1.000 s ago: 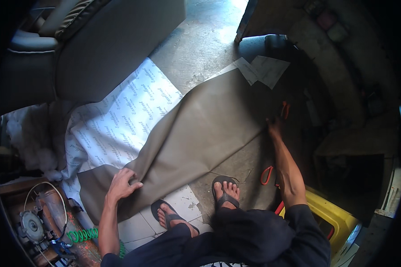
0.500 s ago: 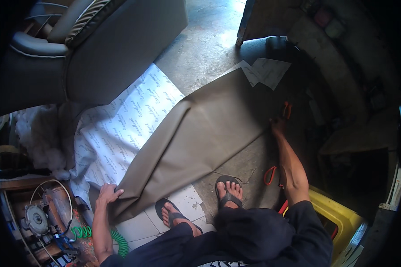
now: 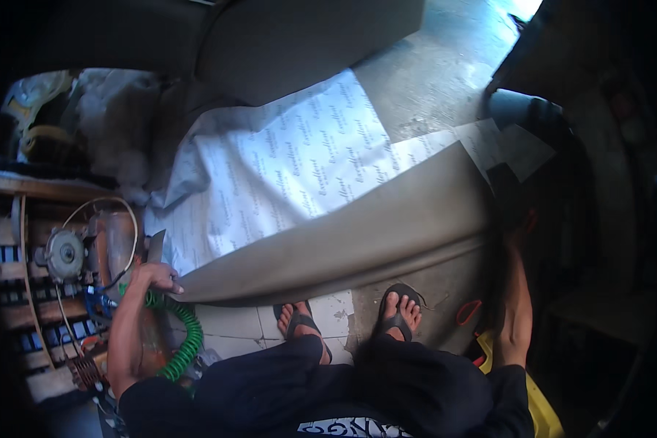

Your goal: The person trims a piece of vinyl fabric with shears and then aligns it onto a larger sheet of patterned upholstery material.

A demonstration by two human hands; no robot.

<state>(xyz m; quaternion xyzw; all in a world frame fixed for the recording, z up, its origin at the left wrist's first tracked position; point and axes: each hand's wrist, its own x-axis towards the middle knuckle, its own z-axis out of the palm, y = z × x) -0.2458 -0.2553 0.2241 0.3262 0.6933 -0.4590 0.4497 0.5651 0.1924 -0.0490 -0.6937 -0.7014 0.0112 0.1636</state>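
A wide sheet of brown vinyl (image 3: 358, 226) stretches between my hands over the floor, its near edge bending in a long fold. Its far side shows a white printed backing (image 3: 285, 160). My left hand (image 3: 158, 277) is closed on the left corner, thumb pressed against the material. At the right end, in deep shadow, my right hand (image 3: 518, 232) appears to grip the sheet's edge; its fingers are barely visible. A small orange-red patch shows beside that hand, too dark to make out.
A brown upholstered piece (image 3: 306, 44) stands beyond the sheet. At left are a motor-like machine (image 3: 67, 252), a green coiled hose (image 3: 190, 339) and grey-white stuffing (image 3: 117, 109). A red-orange loop handle (image 3: 468, 312) lies near my right sandalled foot (image 3: 401, 314), beside a yellow object (image 3: 536, 401).
My left hand has moved left and up, my right hand right and slightly down, with the sheet between them. The diagonal folds have straightened and more white backing shows. The view has shifted.
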